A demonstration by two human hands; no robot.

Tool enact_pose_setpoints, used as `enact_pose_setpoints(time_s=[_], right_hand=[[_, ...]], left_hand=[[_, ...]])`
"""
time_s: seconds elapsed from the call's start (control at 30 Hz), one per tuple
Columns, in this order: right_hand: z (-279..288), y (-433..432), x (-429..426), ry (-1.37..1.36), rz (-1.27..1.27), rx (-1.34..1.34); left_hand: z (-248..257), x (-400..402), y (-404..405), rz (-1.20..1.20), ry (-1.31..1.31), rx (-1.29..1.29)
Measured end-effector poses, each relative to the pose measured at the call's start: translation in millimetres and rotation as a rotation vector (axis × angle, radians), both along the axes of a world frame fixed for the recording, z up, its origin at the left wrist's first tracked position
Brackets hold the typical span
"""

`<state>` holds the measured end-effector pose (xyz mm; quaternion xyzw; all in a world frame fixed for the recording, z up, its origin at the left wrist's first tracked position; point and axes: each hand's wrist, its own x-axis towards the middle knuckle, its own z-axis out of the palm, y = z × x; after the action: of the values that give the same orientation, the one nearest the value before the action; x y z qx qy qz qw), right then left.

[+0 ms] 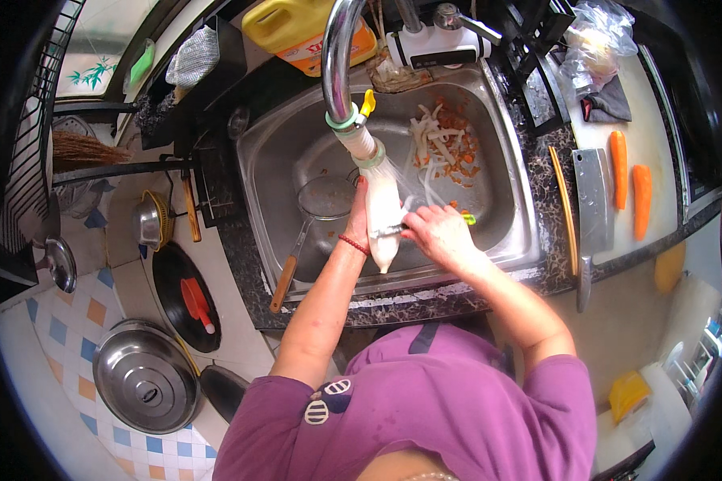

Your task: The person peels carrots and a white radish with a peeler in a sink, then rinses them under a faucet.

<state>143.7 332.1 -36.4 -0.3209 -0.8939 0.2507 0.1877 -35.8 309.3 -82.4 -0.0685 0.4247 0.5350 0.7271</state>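
Under the faucet (pixel 342 72), my left hand (pixel 358 213) holds a white daikon radish (pixel 383 201) from its left side. My right hand (pixel 436 231) grips a peeler (pixel 391 229), whose metal head lies across the lower part of the radish. Water sprays from the faucet's white nozzle (pixel 361 143) over the radish's upper end. White peel strips (pixel 436 141) and orange peel bits (pixel 466 150) lie in the right part of the steel sink (pixel 265 240). A wood-handled mesh strainer (pixel 325 197) rests in the sink's left part. The peeler's handle is mostly hidden by my right hand.
Right of the sink, a cleaver (pixel 594 201), wooden chopsticks (pixel 564 210) and two carrots (pixel 619 171) lie on or beside a white cutting board (pixel 656 114). A yellow jug (pixel 283 27) and a white water heater (pixel 439 45) stand behind the sink. A wok (pixel 168 312) is at the left.
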Motion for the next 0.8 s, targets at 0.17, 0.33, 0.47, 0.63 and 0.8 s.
enact_pose_setpoints(time_s=[0.17, 0.33, 0.47, 0.63, 0.8], right_hand=[[-23, 61, -16, -0.151, -0.178, -0.177], [-53, 78, -11, -0.211, -0.373, -0.159], [-14, 25, -3, -0.065, -0.196, -0.235], [6, -23, 8, -0.046, 0.042, -0.062], [-24, 38, 0, -0.043, -0.162, -0.092]], left_hand=[[18, 9, -17, -0.337, 0.068, 0.003], [27, 20, -36, -0.283, -0.16, 0.127], [16, 12, -22, -0.134, -0.073, 0.007], [6, 6, -14, -0.171, -0.083, 0.091], [9, 14, -21, -0.263, -0.081, 0.047]])
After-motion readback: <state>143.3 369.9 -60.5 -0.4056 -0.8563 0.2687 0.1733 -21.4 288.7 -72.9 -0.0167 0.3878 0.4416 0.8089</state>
